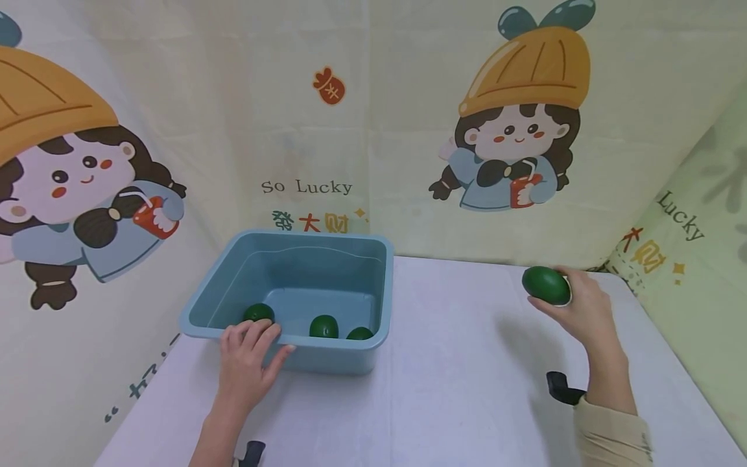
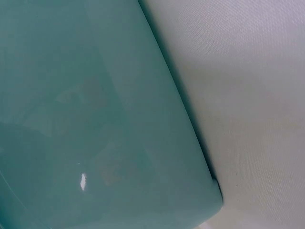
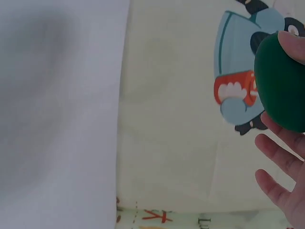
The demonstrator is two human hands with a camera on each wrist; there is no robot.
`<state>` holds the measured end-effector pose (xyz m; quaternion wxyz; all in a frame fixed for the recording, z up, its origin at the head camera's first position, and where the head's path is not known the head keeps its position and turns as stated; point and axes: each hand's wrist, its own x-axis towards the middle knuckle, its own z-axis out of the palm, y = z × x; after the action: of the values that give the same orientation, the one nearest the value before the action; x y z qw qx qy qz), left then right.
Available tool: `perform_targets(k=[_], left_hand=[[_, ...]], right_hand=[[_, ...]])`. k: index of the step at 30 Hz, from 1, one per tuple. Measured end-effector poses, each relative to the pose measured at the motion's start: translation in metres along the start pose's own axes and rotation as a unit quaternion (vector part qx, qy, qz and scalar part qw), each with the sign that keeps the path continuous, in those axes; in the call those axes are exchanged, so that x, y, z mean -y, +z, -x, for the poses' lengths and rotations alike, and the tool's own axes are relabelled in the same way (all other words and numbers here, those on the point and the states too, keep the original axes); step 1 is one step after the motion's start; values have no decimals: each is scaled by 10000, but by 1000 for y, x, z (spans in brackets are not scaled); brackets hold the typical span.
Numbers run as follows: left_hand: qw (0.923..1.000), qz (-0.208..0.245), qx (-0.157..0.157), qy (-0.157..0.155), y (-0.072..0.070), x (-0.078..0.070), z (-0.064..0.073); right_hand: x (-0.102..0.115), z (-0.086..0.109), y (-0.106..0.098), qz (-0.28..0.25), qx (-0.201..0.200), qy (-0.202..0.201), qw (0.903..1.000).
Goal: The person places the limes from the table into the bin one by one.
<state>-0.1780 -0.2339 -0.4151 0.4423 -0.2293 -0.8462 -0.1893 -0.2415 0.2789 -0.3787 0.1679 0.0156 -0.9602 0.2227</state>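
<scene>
A blue plastic bin [image 1: 327, 358] stands left of centre on the table. My left hand [image 1: 248, 360] holds its near rim, fingers over the edge and thumb against the outside. Behind those fingertips lies a smooth dark green oval fruit [image 1: 258, 312], partly hidden by the hand; two more green fruits [image 1: 323, 326] rest along the bin's near side. Over the table's far right part, my right hand [image 1: 586, 308] pinches another green oval fruit [image 1: 546, 285] between thumb and fingers. In the right wrist view, that fruit [image 3: 281, 86] shows with the remaining fingers [image 3: 274, 188] spread below it.
A white cloth covers the table [image 1: 455, 363]. Behind it hangs a cream backdrop [image 1: 408, 130] with printed cartoon figures and lettering, continuing down both sides. A black strap end [image 1: 563, 389] sticks out at the right wrist. The bin's wall [image 2: 105, 119] fills much of the left wrist view.
</scene>
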Motion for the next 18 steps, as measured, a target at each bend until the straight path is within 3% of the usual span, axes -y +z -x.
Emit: perform_targets(k=[18], left_hand=[[10000,-1,23,-30,0,0,1]], right_hand=[[62,-23,27,-690,59,-619,9957]])
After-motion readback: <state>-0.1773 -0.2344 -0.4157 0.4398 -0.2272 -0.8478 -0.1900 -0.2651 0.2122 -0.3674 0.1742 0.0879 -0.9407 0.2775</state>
